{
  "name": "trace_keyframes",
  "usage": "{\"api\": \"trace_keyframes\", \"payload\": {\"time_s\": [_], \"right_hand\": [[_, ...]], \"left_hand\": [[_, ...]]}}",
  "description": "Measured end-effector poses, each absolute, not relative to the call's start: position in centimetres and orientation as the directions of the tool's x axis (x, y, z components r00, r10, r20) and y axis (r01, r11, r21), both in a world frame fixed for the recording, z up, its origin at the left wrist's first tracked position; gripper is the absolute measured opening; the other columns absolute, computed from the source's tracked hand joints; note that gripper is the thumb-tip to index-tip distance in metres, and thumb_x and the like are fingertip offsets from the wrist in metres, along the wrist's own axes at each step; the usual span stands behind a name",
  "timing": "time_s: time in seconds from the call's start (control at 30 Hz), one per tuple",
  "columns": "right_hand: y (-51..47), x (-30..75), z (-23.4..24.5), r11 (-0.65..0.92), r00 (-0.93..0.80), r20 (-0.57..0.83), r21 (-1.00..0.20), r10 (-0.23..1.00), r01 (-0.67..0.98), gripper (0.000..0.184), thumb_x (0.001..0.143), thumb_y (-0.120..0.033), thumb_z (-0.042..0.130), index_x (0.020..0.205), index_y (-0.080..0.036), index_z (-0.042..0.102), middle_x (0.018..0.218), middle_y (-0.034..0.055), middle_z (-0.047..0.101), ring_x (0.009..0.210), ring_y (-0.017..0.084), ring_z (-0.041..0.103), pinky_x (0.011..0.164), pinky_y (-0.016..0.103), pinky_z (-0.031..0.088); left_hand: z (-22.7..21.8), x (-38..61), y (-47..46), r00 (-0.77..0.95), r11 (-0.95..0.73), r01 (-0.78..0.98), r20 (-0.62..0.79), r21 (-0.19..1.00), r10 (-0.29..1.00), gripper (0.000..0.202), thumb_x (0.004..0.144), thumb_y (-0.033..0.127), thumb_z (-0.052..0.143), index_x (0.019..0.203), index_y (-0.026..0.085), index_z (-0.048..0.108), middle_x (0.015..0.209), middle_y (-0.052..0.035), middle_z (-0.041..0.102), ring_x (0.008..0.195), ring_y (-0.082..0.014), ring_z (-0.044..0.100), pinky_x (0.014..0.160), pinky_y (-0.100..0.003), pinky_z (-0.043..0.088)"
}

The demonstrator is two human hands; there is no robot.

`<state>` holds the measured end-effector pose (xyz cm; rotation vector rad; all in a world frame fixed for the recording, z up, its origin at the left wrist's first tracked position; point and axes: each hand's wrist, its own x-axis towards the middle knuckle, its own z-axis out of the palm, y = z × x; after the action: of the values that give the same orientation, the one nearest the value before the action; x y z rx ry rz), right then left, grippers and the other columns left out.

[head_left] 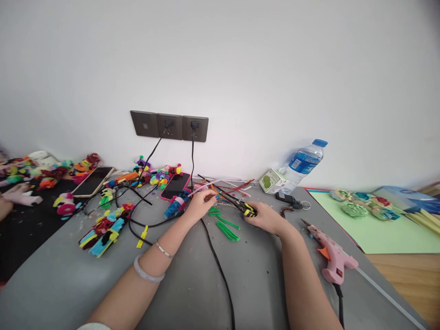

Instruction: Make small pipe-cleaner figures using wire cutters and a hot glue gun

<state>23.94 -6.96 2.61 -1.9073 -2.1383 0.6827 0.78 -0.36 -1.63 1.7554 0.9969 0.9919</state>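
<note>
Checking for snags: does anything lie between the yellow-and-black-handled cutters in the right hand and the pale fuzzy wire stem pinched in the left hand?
Nothing visible does. The yellow-and-black-handled cutters in the right hand reach right up to the pale stem at the left hand; the green fuzzy pieces lie on the grey table nearer the camera.

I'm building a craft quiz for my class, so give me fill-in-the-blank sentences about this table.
1. The glue gun is ___.
2. The water bottle has a ___ cap.
3. The left hand pinches a pale pipe cleaner; the cutters sit in the ___ hand.
Missing: pink; blue; right.
</note>
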Motion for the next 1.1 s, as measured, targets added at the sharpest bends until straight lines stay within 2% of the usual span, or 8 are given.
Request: {"api": "trace_keyframes", "payload": {"time_s": [0.67,1.1], "right_hand": [[-6.93,23.85,2.65,0.047,-0.137,-0.175,-0.442,0.975,0.896,0.013,0.07,-0.031,0.053,0.077,-0.021,0.057,0.07,0.0008,0.061,0.064,0.018,0.052,0.057,0.027,0.031],[-6.92,23.84,2.48,0.059,-0.141,-0.151,-0.45,0.978,0.891,0.011,0.07,-0.03,0.054,0.075,-0.021,0.057,0.068,0.0001,0.061,0.062,0.017,0.052,0.057,0.026,0.032]], "left_hand": [[-1.78,0.7,-0.13,0.38,-0.308,0.208,0.213,0.928,0.9,0.013,0.077,0.019,0.056,0.085,0.015,0.066,0.075,-0.0012,0.064,0.066,-0.0137,0.057,0.064,-0.025,0.046],[-1.69,0.78,-0.35,0.369,-0.335,0.276,0.222,0.901,0.903,0.017,0.077,0.02,0.055,0.087,0.014,0.068,0.078,-0.0033,0.068,0.067,-0.0151,0.059,0.064,-0.026,0.047]]}}
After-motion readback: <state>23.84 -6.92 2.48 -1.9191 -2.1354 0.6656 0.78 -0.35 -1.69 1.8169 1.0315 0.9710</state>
